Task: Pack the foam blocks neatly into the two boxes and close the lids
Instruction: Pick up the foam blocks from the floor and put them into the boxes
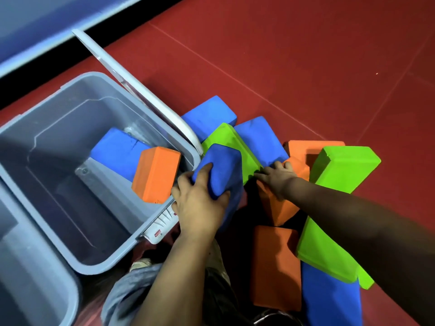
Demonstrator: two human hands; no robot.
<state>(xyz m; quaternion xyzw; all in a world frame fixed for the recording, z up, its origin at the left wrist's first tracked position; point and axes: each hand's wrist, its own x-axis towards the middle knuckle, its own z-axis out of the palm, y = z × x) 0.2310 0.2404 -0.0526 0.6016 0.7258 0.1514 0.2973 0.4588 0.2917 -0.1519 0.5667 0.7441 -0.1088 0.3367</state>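
An open grey box (47, 184) stands at the left, its white lid (141, 90) tipped back. Inside lie a blue foam block (115, 151) and an orange foam block (154, 175) leaning at the right wall. My left hand (200, 201) grips a blue block (223, 170) just outside the box's right rim. My right hand (277, 177) rests on an orange block (277, 208) in the pile, fingers wrapped over its top edge. A green block (235, 147) lies between the two hands.
Several more blue, green and orange blocks (339, 168) are heaped on the red floor (306, 67) to the right of the box. A second grey box (28, 267) shows at the lower left edge. A blue wall strip runs along the top left.
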